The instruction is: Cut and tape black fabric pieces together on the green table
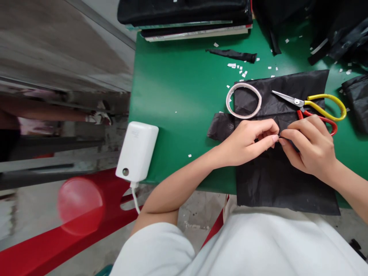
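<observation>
A black fabric piece [284, 180] lies on the green table [178, 84] and hangs over its near edge. My left hand [247, 142] and my right hand [310, 145] meet above the cloth, fingertips pinched together on a fold of it; what else they pinch, if anything, is too small to see. A roll of pale tape [243, 100] rests on the fabric just beyond my left hand. Scissors with yellow and red handles [313, 106] lie on the cloth just beyond my right hand.
A white power bank [137, 151] with a cable sits at the table's left near corner. Stacked dark fabric and boards [186, 17] fill the far edge, with more black cloth [356, 103] on the right. White paper scraps [238, 69] and a black strip [232, 55] litter the table. A red frame [57, 237] runs below.
</observation>
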The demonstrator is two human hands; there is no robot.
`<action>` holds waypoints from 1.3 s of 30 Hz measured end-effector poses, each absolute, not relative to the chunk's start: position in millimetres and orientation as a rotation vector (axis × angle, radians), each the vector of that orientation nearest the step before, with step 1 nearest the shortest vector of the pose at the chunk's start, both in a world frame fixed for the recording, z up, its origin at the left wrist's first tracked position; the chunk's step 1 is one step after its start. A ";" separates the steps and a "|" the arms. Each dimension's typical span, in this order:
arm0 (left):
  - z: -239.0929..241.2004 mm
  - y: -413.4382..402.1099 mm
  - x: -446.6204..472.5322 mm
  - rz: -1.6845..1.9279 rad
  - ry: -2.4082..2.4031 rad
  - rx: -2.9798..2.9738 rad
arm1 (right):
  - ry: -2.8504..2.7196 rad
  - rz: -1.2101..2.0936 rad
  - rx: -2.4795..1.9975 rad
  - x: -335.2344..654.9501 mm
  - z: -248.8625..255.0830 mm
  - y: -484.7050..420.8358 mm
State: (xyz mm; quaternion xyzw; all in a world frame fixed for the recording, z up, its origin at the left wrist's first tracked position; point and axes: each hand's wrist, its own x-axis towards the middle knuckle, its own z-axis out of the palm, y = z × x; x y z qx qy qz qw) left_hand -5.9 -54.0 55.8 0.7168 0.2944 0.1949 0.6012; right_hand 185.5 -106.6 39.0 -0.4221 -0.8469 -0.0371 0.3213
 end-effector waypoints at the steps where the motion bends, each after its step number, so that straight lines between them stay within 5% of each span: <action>1: 55.9 -53.9 -5.9 0.454 0.676 1.667 | -2.226 -0.057 -1.100 185.4 39.2 -106.1; 26: 56.3 -52.5 -7.1 0.447 0.647 1.592 | -2.018 0.298 -1.126 185.2 42.9 -103.5; 39: 52.5 -46.3 -10.5 0.537 0.646 1.185 | -1.881 0.049 -1.454 208.7 38.6 -93.5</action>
